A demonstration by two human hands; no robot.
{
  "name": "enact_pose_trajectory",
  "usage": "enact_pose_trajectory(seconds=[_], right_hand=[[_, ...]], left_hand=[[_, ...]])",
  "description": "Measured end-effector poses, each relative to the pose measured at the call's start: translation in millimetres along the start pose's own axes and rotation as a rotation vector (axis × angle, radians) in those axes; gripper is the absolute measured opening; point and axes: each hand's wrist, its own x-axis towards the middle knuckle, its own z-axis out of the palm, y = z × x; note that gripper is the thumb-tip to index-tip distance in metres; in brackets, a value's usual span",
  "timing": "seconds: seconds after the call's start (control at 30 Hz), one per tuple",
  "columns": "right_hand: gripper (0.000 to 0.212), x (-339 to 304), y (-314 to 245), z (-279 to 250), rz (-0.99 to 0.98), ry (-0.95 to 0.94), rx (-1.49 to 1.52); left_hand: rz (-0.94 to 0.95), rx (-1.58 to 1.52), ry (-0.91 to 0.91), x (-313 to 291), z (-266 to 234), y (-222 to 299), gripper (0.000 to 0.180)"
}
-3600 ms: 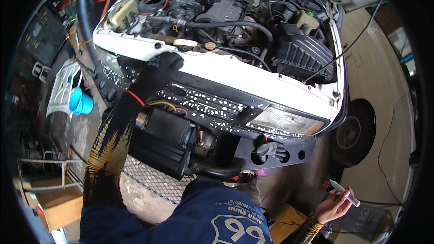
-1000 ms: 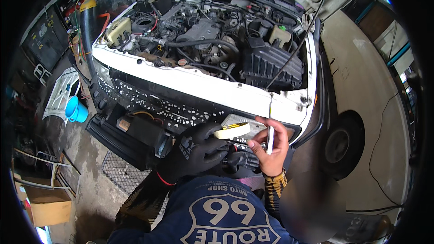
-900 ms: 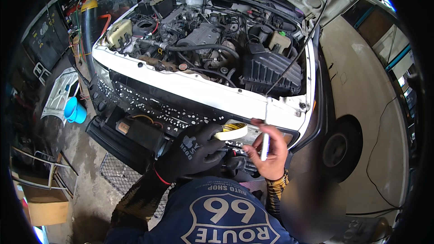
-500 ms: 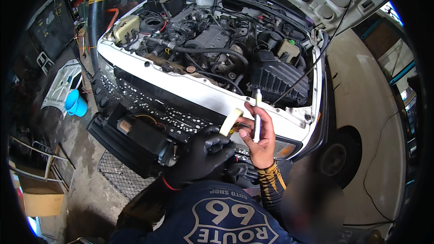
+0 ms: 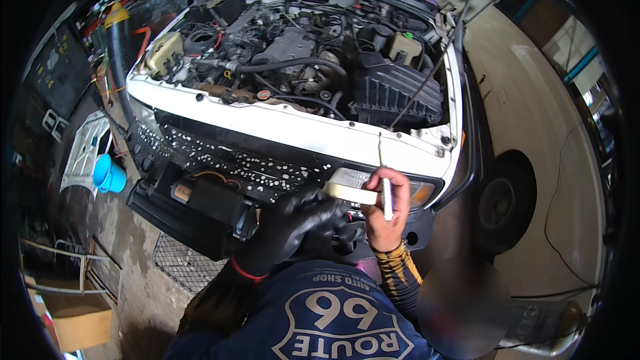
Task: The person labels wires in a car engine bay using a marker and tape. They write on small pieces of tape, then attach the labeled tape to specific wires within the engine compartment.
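My left hand (image 5: 283,223), in a black glove with a red cuff edge, is closed in front of my chest. A loose black glove (image 5: 348,230) hangs from its fingers, partly hidden. Bare and to the right of it, my right hand (image 5: 388,217) grips a slim white marker (image 5: 388,199), standing nearly upright. The same hand holds a roll of pale yellow masking tape (image 5: 351,193), seen edge-on. The roll's left end lies close to my gloved fingers; whether they touch I cannot tell.
Ahead stands a white car (image 5: 280,120) with its hood raised and engine (image 5: 287,47) exposed. A black boxy unit (image 5: 190,207) rests before its front. On the left floor are a blue bucket (image 5: 109,173) and a cardboard box (image 5: 80,320); behind them stands a gas cylinder (image 5: 119,47).
My right hand has lowered slightly, and the tape roll has turned from slanted to nearly level. The marker sits lower. The whole view has shifted a little.
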Motion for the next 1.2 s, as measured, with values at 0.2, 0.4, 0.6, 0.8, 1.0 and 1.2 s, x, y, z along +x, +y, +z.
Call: enact_pose_trajectory(seconds=[0.2, 0.4, 0.6, 0.8, 1.0, 1.2], right_hand=[[0.065, 7.9, -39.9, -30.7, 0.004, -0.074, 0.100], [0.076, 2.2, -40.4, -8.3, 0.019, -0.109, 0.176], [0.073, 10.7, -61.5, -9.0, -0.176, 0.003, 0.302], [0.078, -12.7, -91.2, 34.8, -0.074, -0.147, 0.230], [0.026, -13.1, -92.4, 65.4, 0.079, -0.048, 0.233], [0.028, -21.7, -94.0, 74.1, -0.096, -0.104, 0.057]], left_hand=[[0.348, 0.429, -0.071, -14.4, -5.6, 19.4, 0.015], [0.297, 0.356, -0.254, -11.9, 15.5, 21.2, 0.021], [0.301, 0.501, -0.125, -29.8, -6.7, 10.9, 0.025], [0.253, 0.406, -0.061, -57.6, -26.9, 16.2, 0.022], [0.291, 0.519, -0.104, -72.8, -35.9, 21.3, 0.024], [0.438, 0.530, -0.088, -80.4, -41.5, 18.1, 0.026]])
